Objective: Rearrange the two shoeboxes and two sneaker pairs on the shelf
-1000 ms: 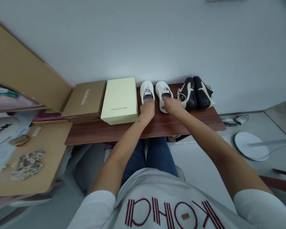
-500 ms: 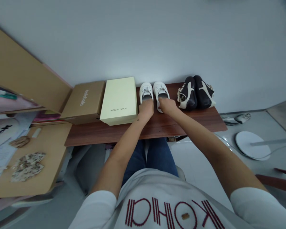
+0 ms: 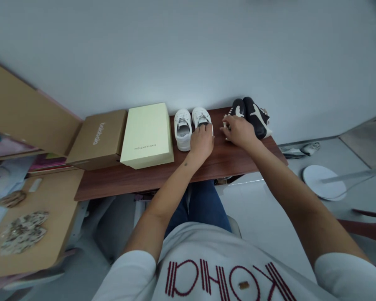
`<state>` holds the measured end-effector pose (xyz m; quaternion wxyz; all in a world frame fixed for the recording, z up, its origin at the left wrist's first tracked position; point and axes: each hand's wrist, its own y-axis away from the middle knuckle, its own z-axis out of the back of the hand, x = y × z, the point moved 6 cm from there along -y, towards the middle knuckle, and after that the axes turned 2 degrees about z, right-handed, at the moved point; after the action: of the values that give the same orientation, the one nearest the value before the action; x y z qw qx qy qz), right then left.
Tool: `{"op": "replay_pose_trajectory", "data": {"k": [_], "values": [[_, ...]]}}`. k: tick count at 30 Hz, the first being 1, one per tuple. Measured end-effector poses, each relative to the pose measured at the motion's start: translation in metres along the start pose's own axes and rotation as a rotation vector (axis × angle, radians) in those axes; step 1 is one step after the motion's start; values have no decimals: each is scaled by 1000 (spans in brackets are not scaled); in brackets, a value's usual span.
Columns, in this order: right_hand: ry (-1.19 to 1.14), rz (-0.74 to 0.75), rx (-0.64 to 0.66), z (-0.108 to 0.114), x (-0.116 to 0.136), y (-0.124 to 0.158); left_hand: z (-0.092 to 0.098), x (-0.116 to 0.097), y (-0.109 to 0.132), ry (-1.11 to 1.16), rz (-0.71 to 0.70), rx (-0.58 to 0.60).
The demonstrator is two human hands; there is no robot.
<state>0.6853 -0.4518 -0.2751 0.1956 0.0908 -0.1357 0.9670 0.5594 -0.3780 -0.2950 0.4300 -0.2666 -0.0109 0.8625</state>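
A pair of white sneakers stands side by side on the dark wooden shelf board (image 3: 125, 180). The left white sneaker (image 3: 183, 136) is free of my hands. Over the heel of the right white sneaker (image 3: 201, 113) lies my left hand (image 3: 203, 142), its fingers bent loosely over the shoe's opening; it covers the heel. My right hand (image 3: 238, 130) is at the left one of two black-and-cream sneakers (image 3: 238, 108), fingers apart and partly curled, hiding much of that shoe. Whether it touches the shoe I cannot tell. The other black-and-cream sneaker (image 3: 257, 118) leans close beside it.
Left of the white sneakers sit a pale yellow shoe box (image 3: 148, 129) and a brown shoe box (image 3: 98, 133). A desk (image 3: 58, 209) with a patterned bow (image 3: 26, 232) is at far left. More shoes (image 3: 310, 148) and a round white base (image 3: 324, 182) are on the floor at right.
My left hand has moved right, from the left white sneaker to the right one. My right hand has left the right white sneaker and moved right to the black-and-cream pair. The view has shifted slightly.
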Motion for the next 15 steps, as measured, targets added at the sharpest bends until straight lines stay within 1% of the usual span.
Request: {"op": "replay_pose_trajectory", "data": {"k": [4, 6, 8, 11, 15], "values": [[-13, -98, -50, 12, -48, 13, -29, -24, -2, 123, -116, 48], [-33, -142, -67, 16, -73, 21, -47, -31, -3, 201, -160, 83], [-72, -180, -74, 17, -99, 27, -64, -35, -6, 265, -172, 105], [-148, -241, -79, 14, -140, 33, -86, -35, -13, 347, -142, 79], [-220, -362, -68, 4, -193, 35, -110, -30, -23, 434, -18, 61]]}}
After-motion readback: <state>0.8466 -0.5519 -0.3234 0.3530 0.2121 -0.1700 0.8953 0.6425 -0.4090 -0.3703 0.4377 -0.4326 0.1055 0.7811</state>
